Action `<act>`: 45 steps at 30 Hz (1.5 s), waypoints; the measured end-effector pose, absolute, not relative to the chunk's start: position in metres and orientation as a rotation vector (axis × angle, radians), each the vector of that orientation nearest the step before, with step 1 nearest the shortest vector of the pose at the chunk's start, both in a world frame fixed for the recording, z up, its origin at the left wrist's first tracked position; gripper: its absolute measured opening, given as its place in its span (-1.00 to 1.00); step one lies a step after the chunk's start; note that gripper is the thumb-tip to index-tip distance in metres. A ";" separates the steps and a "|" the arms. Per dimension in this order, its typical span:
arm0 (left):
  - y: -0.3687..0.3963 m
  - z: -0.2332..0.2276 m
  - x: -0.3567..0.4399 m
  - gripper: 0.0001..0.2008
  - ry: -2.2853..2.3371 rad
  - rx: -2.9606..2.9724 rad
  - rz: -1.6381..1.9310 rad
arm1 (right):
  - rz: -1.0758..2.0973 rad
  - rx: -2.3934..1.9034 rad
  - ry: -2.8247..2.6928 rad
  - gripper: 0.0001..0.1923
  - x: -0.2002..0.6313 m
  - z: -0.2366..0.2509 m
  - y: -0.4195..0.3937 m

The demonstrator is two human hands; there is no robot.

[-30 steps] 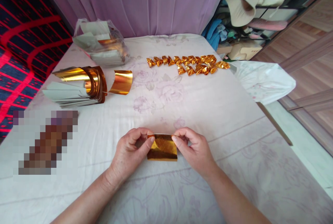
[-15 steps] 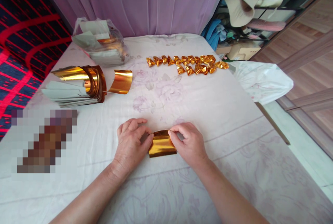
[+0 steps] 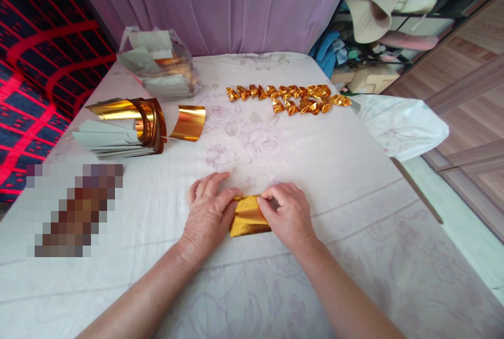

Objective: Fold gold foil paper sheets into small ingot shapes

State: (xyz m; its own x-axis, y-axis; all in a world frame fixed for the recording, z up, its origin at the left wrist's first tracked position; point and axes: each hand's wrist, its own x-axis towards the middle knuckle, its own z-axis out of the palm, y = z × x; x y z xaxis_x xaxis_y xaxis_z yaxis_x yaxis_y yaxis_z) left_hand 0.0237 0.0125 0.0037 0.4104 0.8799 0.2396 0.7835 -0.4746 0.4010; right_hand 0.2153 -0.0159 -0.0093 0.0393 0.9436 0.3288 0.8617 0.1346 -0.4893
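Note:
A sheet of gold foil paper [image 3: 250,216] lies on the cloth-covered table between my hands. My left hand [image 3: 210,205] pinches its upper left corner between thumb and index finger, the other fingers stretched outward. At the upper right corner, the thumb and fingertips of my right hand [image 3: 289,210] close on the far edge, which looks creased. Beyond my hands, two rows of folded gold foil pieces [image 3: 291,98] run across the far right of the table. One loose gold foil sheet [image 3: 189,123] curls beside a stack of foil sheets [image 3: 149,126] at the left.
A clear plastic bag [image 3: 157,61] with more sheets stands at the back left. A pixelated object [image 3: 81,210] lies at the left. White plastic [image 3: 409,121] hangs past the right edge, near a shelf with a cap [image 3: 372,11]. A purple curtain [image 3: 205,3] closes off the back.
My left hand has shifted right along the sheet's far edge, nearer my right hand. That edge, smooth before, now appears creased or folded. The whole view has shifted slightly.

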 end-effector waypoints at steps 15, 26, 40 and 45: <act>0.014 0.004 0.023 -0.62 1.388 2.463 0.341 | 0.286 -1.392 -2.242 -0.51 0.243 -0.009 -0.030; 0.014 0.005 0.022 -0.59 1.375 2.474 0.360 | 0.299 -1.307 -2.301 -0.44 0.259 -0.012 -0.047; 0.016 0.006 0.022 -0.68 1.375 2.440 0.309 | 0.161 -1.267 -2.315 -0.65 0.222 0.021 -0.045; 0.018 0.004 0.021 -0.69 1.359 2.446 0.301 | 0.132 -1.317 -2.449 -0.75 0.190 0.011 -0.045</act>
State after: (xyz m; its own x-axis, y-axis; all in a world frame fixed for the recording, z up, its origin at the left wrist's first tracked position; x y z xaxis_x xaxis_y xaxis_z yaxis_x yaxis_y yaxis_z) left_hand 0.0210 0.0176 0.0035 0.5238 0.8515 0.0255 0.7826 -0.4928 0.3803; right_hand 0.1899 -0.0452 0.0108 -0.5034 0.8226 0.2645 0.7895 0.5623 -0.2460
